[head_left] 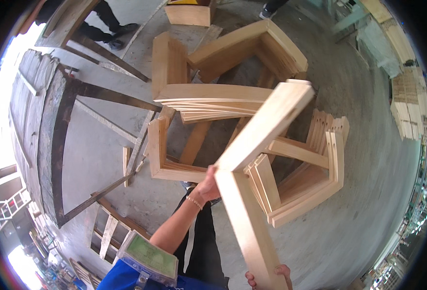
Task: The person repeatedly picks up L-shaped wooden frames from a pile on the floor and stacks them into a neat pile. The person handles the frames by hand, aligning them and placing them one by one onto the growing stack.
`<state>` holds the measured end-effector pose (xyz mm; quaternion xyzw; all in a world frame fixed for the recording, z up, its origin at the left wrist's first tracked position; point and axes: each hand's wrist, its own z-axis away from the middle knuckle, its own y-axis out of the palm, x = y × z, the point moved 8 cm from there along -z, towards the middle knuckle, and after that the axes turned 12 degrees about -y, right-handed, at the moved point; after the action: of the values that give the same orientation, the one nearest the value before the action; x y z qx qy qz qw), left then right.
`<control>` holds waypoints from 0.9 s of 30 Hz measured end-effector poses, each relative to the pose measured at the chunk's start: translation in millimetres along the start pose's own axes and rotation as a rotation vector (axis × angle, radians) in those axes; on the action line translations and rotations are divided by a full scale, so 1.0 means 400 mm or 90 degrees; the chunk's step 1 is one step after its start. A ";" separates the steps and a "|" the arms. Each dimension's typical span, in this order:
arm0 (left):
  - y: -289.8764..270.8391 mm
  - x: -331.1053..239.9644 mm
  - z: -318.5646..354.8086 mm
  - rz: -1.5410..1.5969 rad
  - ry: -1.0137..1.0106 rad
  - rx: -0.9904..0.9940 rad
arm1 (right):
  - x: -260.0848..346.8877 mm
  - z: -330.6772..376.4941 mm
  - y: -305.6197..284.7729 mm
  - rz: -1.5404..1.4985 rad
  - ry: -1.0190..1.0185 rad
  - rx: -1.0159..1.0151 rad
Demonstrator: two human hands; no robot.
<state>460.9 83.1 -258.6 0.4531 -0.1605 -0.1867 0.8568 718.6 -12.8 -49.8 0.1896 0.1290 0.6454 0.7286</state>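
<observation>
I hold a large L-shaped frame of pale wooden boards [252,159] in the air in front of me. My left hand [207,186] grips it at the corner where the two boards meet. My right hand [266,276] grips the lower board near the bottom edge of the view, only fingers showing. Beneath the frame stand several stacks of similar pale angled frames [291,179] on the concrete floor [358,203].
A dark weathered wooden bench or table [44,130] with iron legs stands at the left. More pale frames [242,48] pile up behind. Another person's legs and shoes [109,29] show at the top left. Wooden slats [409,101] are stacked at the right. A badge [148,258] hangs at my chest.
</observation>
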 end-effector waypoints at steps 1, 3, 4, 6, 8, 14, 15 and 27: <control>0.038 -0.031 0.037 0.039 0.109 0.166 | 0.021 -0.022 0.029 0.033 0.011 0.031; 0.015 -0.070 0.090 0.048 0.177 0.024 | 0.059 -0.068 0.089 0.095 0.031 0.081; 0.015 -0.101 0.119 0.038 0.215 -0.012 | 0.076 -0.091 0.117 0.126 0.039 0.104; 0.020 -0.188 0.184 0.031 0.292 -0.024 | 0.168 -0.186 0.142 0.028 -0.166 0.121; 0.036 -0.264 0.239 0.001 0.378 -0.080 | 0.250 -0.293 0.094 -0.261 -0.338 0.132; 0.090 -0.485 0.305 -0.068 0.559 -0.100 | 0.525 -0.463 0.342 -0.333 -0.540 0.475; 0.101 -0.520 0.290 -0.063 0.562 -0.089 | 0.574 -0.503 0.347 -0.405 -0.592 0.393; 0.038 -0.581 0.238 -0.383 0.392 -0.436 | 0.768 -0.752 0.301 -0.005 -0.677 -0.064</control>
<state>217.1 130.9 -219.3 0.2076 0.3040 -0.3236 0.8716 522.1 335.7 -248.3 0.4548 -0.2883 0.4628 0.7041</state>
